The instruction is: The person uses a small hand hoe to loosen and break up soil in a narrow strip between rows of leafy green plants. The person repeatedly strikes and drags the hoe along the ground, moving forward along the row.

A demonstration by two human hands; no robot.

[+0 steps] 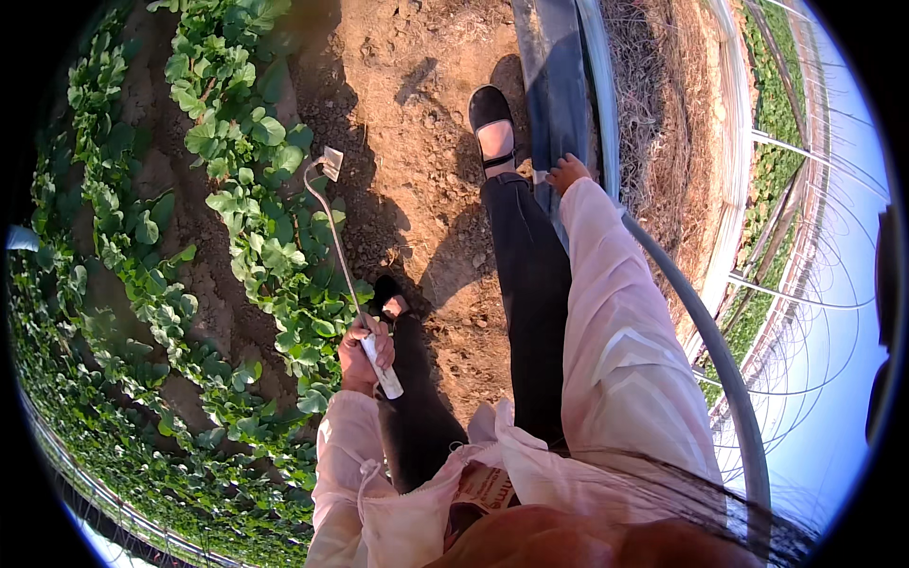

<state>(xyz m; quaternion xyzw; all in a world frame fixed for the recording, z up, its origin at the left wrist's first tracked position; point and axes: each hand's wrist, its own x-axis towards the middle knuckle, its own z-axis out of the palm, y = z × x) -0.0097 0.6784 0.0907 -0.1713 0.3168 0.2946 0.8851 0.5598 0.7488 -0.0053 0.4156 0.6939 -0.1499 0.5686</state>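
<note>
My left hand (366,353) is closed around the white handle of a small hand hoe (334,220), held over my left leg. The thin bent metal neck of the hoe reaches forward, and its small flat blade is beside the leafy crop row (266,248). My right hand (567,173) is at the edge of a dark plastic sheet (557,85) on the right, its fingers bent on the sheet's edge. Whether the fingers pinch the sheet cannot be told. Both sleeves are pale pink.
Bare soil (412,128) runs between the crop row and the sheet, with my feet in black shoes on it. Beyond the sheet lie dry straw (653,106) and white plastic film (735,142). A curved grey pipe (710,334) rises close by my right arm. More green rows stand left.
</note>
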